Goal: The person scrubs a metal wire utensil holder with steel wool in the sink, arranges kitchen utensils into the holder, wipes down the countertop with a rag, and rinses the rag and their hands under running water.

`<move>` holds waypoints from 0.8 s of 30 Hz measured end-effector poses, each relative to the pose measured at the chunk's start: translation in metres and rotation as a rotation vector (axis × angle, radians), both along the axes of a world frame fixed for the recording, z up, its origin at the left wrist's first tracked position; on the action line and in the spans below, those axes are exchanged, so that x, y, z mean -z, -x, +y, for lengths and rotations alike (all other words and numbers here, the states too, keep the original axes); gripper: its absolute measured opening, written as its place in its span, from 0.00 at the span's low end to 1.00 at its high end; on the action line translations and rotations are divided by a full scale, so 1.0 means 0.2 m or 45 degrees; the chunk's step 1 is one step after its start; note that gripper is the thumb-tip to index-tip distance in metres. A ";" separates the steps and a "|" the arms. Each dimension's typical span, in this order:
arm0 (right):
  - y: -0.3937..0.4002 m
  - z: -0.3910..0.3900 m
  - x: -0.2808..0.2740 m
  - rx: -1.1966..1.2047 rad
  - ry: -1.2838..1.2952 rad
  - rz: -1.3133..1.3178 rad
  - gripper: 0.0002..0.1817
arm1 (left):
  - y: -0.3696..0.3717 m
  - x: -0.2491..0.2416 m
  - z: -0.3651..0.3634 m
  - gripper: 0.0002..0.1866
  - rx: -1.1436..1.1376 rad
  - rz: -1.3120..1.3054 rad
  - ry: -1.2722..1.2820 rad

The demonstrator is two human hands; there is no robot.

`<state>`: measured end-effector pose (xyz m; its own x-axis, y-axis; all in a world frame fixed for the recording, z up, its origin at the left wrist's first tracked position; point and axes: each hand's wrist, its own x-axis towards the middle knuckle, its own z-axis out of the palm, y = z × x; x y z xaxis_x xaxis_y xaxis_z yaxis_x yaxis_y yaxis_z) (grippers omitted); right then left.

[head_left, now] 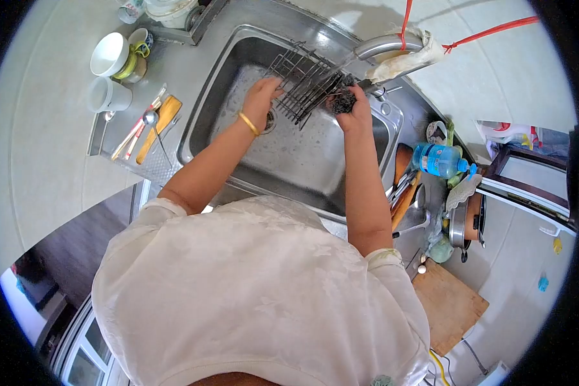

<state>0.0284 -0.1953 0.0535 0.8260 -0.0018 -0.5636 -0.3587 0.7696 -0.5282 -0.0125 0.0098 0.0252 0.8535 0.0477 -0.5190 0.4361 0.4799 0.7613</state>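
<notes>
A dark metal wire rack (pixel 296 87) is tilted over the far part of the stainless steel sink (pixel 289 164), under the faucet. My left hand (pixel 261 103), with a yellow bangle at the wrist, grips the rack's left edge; its fingertips are partly hidden. In my right hand (pixel 355 114) is a dark steel wool scrubber (pixel 343 101), at the right end of the rack. The curved faucet (pixel 386 46) has a pale cloth (pixel 408 59) tied around it and reaches over the rack. Beside my left wrist shows the sink drain (pixel 270 121).
Left of the sink lie a wooden spatula (pixel 161 128), a spoon (pixel 150 119) and chopsticks, near a white bowl (pixel 109 54) and a white cup (pixel 109 94). On the right are a blue bottle (pixel 437 159), several utensils, a pot (pixel 458 225) and a cutting board (pixel 448 305).
</notes>
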 end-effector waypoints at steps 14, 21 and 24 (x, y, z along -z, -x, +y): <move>0.09 -0.01 -0.06 0.160 -0.345 0.251 0.05 | 0.15 0.24 0.10 0.35 -0.363 0.126 -0.188; 0.13 -0.07 -0.06 0.071 -0.395 0.289 0.07 | 0.04 0.13 0.03 0.29 0.045 -0.022 0.775; 0.09 -0.28 0.10 -0.082 -0.021 0.306 0.08 | 0.03 0.11 0.00 0.26 0.063 -0.017 0.624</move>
